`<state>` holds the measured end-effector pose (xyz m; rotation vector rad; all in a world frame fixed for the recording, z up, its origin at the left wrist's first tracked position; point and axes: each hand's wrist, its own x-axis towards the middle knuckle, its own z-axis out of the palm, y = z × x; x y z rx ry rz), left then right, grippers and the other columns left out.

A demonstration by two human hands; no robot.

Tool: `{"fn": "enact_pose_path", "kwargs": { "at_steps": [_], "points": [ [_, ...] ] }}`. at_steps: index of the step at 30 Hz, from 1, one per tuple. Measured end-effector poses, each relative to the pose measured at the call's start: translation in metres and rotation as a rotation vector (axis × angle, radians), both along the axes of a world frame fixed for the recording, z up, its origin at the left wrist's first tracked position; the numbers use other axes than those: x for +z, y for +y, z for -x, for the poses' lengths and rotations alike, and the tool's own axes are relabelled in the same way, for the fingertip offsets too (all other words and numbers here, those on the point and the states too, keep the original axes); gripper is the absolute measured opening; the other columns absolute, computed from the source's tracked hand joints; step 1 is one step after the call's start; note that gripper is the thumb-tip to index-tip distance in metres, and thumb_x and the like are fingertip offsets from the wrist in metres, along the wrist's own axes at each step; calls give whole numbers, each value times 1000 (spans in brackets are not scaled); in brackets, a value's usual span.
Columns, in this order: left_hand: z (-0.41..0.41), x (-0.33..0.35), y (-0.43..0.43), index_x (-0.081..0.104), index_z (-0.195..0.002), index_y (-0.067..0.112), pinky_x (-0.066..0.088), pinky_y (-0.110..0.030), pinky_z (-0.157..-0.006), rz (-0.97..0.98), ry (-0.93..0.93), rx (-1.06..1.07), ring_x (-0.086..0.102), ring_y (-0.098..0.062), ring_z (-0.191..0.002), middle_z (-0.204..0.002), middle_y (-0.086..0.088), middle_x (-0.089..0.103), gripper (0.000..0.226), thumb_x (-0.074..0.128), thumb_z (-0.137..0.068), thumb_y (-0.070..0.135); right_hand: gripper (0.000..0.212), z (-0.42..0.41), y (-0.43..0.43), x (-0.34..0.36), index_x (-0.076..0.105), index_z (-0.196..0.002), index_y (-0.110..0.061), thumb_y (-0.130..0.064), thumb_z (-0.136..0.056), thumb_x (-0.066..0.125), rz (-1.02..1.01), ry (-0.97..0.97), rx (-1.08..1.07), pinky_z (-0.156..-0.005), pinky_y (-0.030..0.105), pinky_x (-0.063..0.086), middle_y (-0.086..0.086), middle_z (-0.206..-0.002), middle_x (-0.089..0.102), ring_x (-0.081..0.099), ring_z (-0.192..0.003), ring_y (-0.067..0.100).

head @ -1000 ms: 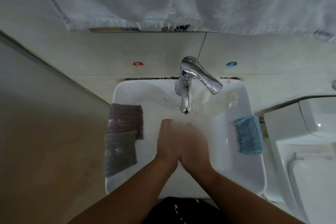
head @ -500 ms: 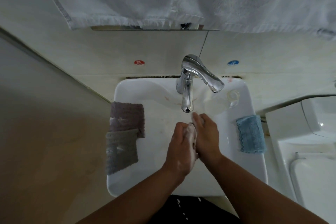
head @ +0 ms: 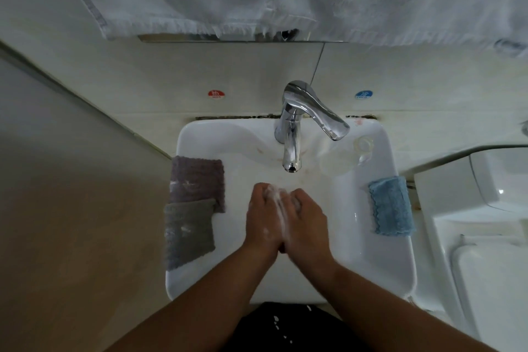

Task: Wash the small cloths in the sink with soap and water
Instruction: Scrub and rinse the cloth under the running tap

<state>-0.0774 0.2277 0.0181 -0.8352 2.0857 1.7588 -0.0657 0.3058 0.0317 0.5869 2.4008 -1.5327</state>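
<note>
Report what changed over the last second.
Both hands have drawn back from under the faucet spout toward the person. The left hand and right hand now lie side by side, backs up, something white between them; blur hides whether it is lather or cloth. The purple cloth and grey cloth on the left rim of the sink and the blue cloth on the right stayed put.

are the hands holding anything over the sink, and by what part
The left hand and right hand press a white sudsy mass between their palms; whether it is a small cloth or only lather cannot be told.
</note>
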Motion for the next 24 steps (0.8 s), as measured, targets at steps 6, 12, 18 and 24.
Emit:
{"fn": "enact_pose_path", "kwargs": {
  "at_steps": [6,12,18,24],
  "points": [
    [-23,18,12,55,-94,16,59,-47,-69,-172,-14,-128,67,-28,-81,-91,-14,65,21,45,-104,32,45,32,22,-15,43,-62,-14,-36,-98,60,-31,-45,-156,-64,34,37,-2,-54,48,44,-54,11],
    [-1,6,-4,51,-86,22,55,-42,-81,-87,37,-13,62,-23,-83,-87,-8,62,19,44,-102,28,38,-3,-5,2,53,-71,-16,-42,-99,58,-5,46,5,-59,28,45,-1,-63,62,57,-58,7],
    [-22,20,15,53,-93,17,57,-50,-71,-231,17,-67,62,-26,-84,-90,-14,63,25,46,-97,40,41,23,21,-10,51,-68,-11,-37,-100,56,-19,-54,-146,-63,30,35,-2,-59,55,51,-56,11],
    [-10,22,7,52,-86,12,55,-42,-76,-181,-13,8,64,-24,-80,-81,-10,63,23,48,-105,23,40,10,9,-5,46,-67,-19,-37,-100,57,-58,43,-56,-60,29,38,-4,-58,56,52,-55,6]
  ]
}}
